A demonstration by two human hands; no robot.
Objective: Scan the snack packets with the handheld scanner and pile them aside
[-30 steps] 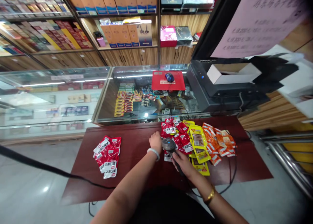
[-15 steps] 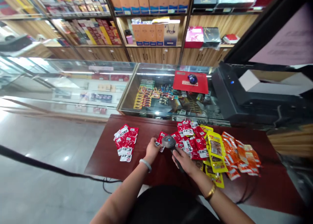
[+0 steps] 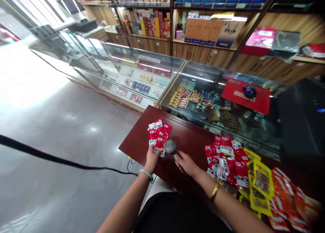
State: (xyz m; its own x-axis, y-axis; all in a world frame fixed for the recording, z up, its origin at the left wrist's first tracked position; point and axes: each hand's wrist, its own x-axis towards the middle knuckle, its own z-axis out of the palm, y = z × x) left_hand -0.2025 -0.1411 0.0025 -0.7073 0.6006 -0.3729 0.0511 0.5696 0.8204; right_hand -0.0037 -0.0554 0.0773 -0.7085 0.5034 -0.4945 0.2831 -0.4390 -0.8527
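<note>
My right hand (image 3: 186,164) grips a dark handheld barcode scanner (image 3: 170,147), its head pointing at the near end of a small stack of red snack packets (image 3: 158,134) on the dark red table (image 3: 142,141). My left hand (image 3: 153,155) pinches a red packet (image 3: 159,150) at that stack's near edge, just left of the scanner head. A larger heap of red packets (image 3: 227,162) lies to the right, with yellow packets (image 3: 261,182) and orange packets (image 3: 289,199) beyond it.
A glass display counter (image 3: 198,90) runs behind the table, with a red mouse pad (image 3: 236,96) and a mouse (image 3: 249,90) on it. Shelves of boxes (image 3: 210,29) line the back wall. A black cable (image 3: 50,156) crosses the shiny floor at left.
The view has swung left. My left hand has carried a red packet from the large heap over to the small stack, and the scanner in my right hand has followed it left.
</note>
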